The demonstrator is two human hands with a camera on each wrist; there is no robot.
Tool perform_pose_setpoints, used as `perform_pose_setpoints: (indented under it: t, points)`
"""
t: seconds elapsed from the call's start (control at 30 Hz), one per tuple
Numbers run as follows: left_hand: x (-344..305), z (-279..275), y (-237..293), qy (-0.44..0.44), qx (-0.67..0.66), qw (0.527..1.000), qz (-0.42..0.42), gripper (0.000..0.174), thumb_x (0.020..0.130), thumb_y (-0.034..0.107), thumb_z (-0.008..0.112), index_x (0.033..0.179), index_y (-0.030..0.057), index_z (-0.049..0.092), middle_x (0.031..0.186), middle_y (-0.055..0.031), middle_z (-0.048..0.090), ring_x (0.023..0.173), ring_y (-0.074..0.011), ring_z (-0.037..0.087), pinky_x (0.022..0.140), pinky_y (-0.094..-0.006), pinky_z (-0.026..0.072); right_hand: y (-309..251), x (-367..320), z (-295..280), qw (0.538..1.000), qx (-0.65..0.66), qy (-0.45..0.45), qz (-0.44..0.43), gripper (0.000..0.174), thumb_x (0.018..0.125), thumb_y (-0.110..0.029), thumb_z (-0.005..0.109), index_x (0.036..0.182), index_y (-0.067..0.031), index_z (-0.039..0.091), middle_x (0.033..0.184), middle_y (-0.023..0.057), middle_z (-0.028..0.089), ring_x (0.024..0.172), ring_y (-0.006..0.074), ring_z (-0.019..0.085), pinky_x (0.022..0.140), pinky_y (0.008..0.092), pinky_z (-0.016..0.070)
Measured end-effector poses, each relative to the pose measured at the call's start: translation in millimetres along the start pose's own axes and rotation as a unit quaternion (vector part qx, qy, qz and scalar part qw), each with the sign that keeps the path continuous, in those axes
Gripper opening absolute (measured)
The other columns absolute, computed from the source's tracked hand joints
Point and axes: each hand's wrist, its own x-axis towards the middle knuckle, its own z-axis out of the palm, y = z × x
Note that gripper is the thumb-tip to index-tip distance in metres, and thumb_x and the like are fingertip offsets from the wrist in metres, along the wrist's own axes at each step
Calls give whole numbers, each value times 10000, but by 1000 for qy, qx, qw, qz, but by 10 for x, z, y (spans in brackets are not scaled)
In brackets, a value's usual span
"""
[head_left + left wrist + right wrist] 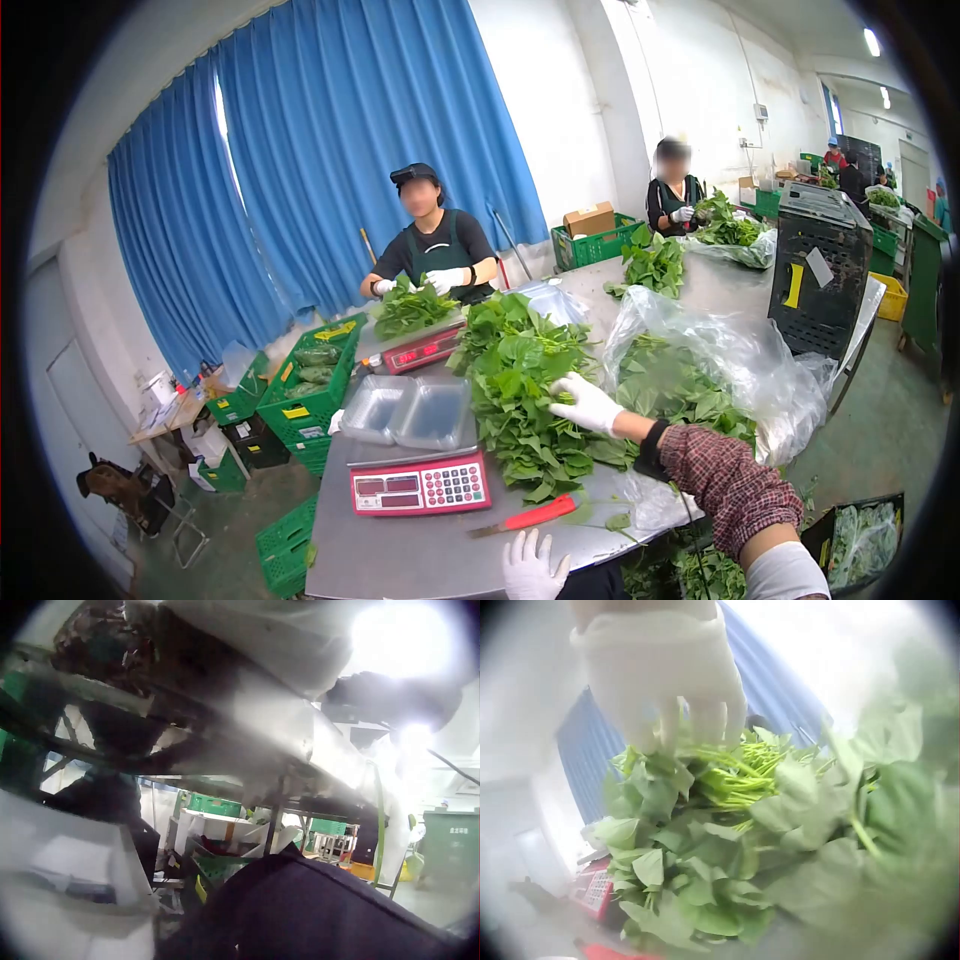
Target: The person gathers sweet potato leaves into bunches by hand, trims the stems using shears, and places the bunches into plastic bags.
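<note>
My white-gloved right hand [588, 405] is at the right side of a long heap of leafy greens [520, 380]. In the right wrist view the glove [664, 682] comes down from above, with its fingers curled in among leaves and pale green stems [750, 776]; the fingertips are partly hidden there. My gloved left hand [533, 568] is at the near table edge with fingers spread and nothing in them. Just above it lies a red-handled knife [535, 514]. The left wrist view shows dark cloth [315, 915] and the underside of the table, no hand.
A red scale [420, 484] and clear plastic trays [410, 412] stand left of the heap. A plastic bag [700, 340] of greens lies to the right, near a black crate [820, 270]. Across the table a person [435, 245] handles greens by another scale [425, 349]. Green crates [315, 385] stand left.
</note>
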Motion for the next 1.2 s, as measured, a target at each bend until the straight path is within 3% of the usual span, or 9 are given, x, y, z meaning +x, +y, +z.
perform_pose_setpoints:
  t: [0.1, 0.33, 0.47, 0.53, 0.7, 0.9, 0.97, 1.03, 1.2]
  points:
    - [15, -51, 21, -10, -2, 1000, -1, 465, 789, 344, 590, 1141, 43, 547, 1253, -159, 480, 1214, -324, 391, 1027, -471, 268, -164, 306, 443, 995, 54, 83, 15, 580, 821, -390, 570, 1217, 15, 445, 1300, 213, 404, 1209, 330, 407, 1015, 346, 324]
    - [40, -75, 28, -35, -11, 999, -6, 508, 789, 351, 569, 1175, 23, 524, 1286, -170, 456, 1218, -320, 394, 1024, -469, 279, -89, 512, 1316, 949, -303, 72, -35, 572, 822, -342, 532, 1276, -18, 410, 1322, 225, 385, 1234, 377, 348, 993, 557, 263]
    - [113, -343, 17, -40, -37, 998, 5, 513, 769, 299, 620, 1186, 19, 517, 1287, -174, 454, 1213, -327, 402, 1014, -449, 305, -206, 469, 1207, 948, -313, 50, -32, 635, 809, -396, 549, 1293, -16, 392, 1334, 224, 372, 1261, 367, 321, 1009, 536, 252]
    - [197, -724, -94, -75, -315, 945, -39, 531, 735, 192, 676, 1206, 19, 503, 1287, -177, 455, 1210, -340, 407, 1000, -428, 332, -272, 426, 1009, 952, -301, 29, -43, 656, 803, -418, 556, 1294, -16, 392, 1335, 222, 371, 1260, 360, 324, 1005, 533, 257]
    - [1281, -1768, 134, 48, -232, 961, 141, 315, 764, 80, 649, 1066, 8, 591, 981, -131, 626, 870, -271, 602, 795, -341, 478, -348, 337, 525, 958, -260, -79, -95, 682, 773, -409, 607, 1304, -40, 390, 1325, 217, 378, 1221, 354, 373, 963, 473, 342]
    - [2227, -882, 240, 12, -255, 952, 171, 383, 829, 152, 564, 1167, -22, 513, 1208, -206, 508, 1160, -374, 445, 1008, -407, 329, 13, 410, 402, 950, -195, -170, -176, 665, 758, -315, 601, 1321, -52, 367, 1367, 232, 335, 1236, 374, 364, 993, 434, 344]
    - [2446, -267, -26, 63, -175, 973, 140, 370, 851, 194, 524, 1159, -11, 533, 1221, -200, 506, 1189, -359, 419, 1034, -417, 289, 324, 386, 509, 922, -124, -66, -361, 534, 772, -193, 543, 1272, -49, 426, 1314, 230, 406, 1169, 384, 433, 956, 419, 388]
    - [2576, 66, -304, 72, -71, 989, 105, 375, 869, 238, 490, 1151, -2, 549, 1231, -189, 506, 1208, -336, 407, 1043, -430, 271, 61, 429, 257, 900, -249, -312, -173, 520, 783, -175, 562, 1273, -68, 428, 1263, 229, 452, 1088, 361, 503, 909, 386, 422]
    - [2563, 150, -557, 80, -27, 990, 110, 352, 865, 261, 496, 1082, 1, 593, 1226, -189, 506, 1197, -323, 410, 1018, -462, 275, 138, 475, -103, 980, -42, -148, -124, 286, 744, -129, 556, 1017, -123, 639, 1070, 108, 618, 938, 281, 599, 835, 343, 472]
